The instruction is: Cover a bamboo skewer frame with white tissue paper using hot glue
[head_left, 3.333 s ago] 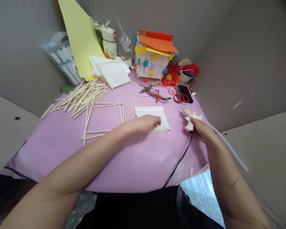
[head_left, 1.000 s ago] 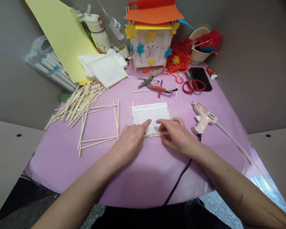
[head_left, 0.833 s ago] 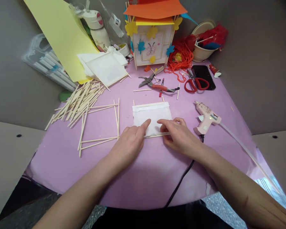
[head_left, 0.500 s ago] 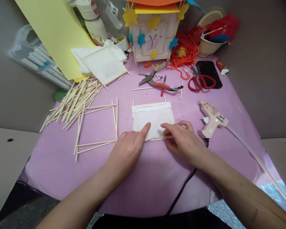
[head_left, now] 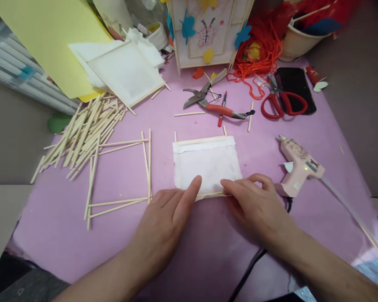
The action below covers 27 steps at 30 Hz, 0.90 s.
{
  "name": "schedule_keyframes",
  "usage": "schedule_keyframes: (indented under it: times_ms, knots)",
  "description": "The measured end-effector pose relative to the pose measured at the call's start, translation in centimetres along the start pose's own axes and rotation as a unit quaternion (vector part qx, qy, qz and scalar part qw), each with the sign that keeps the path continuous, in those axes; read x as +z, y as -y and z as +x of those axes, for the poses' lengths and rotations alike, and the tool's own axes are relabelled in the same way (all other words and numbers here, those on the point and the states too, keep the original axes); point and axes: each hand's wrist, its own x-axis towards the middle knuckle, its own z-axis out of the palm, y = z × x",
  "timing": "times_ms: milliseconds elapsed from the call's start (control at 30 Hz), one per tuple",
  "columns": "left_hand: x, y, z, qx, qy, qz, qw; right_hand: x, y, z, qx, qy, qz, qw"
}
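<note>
Lilac sheeting covers the table, and at its middle, directly in front of the person, lies a white fabric sheet stretched over a frame of thin wooden sticks; the sheet hides most of the frame, so only its top stick, its bottom stick and a few protruding ends show. The left hand rests at the sheet's lower edge, its index finger stretched out and pressing on the white surface, the other fingers lying together and mostly hidden behind it. The right hand sits at the bottom right corner, its fingers curled close together around the bottom stick; whether they clamp that stick or only touch it cannot be told, and the thumb is hard to make out. Just right of that hand lies a pink hot glue gun, its black cord partly hidden beneath the wrist. Left of the sheet are loose sticks laid out in a square, beside a heap of sticks. Beyond lie red-handled pruning shears, red scissors and a stick-built paper house, its top cut off by the frame's edge.
</note>
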Motion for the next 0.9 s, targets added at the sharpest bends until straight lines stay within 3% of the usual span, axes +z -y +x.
schedule_keyframes:
  times_ms: [400,733,900]
  knots:
    - [-0.1,0.1,-0.2,-0.052,0.010,-0.027,0.998,-0.1,0.2,0.3,0.030,0.021,0.018,0.999]
    - [0.2,0.0,0.2,-0.067,-0.006,-0.016,0.998,-0.3,0.5,1.2,0.044,-0.016,0.033,0.998]
    - [0.5,0.1,0.6,-0.063,-0.017,0.005,0.998,-0.2,0.3,1.1,0.015,-0.045,0.057,0.997]
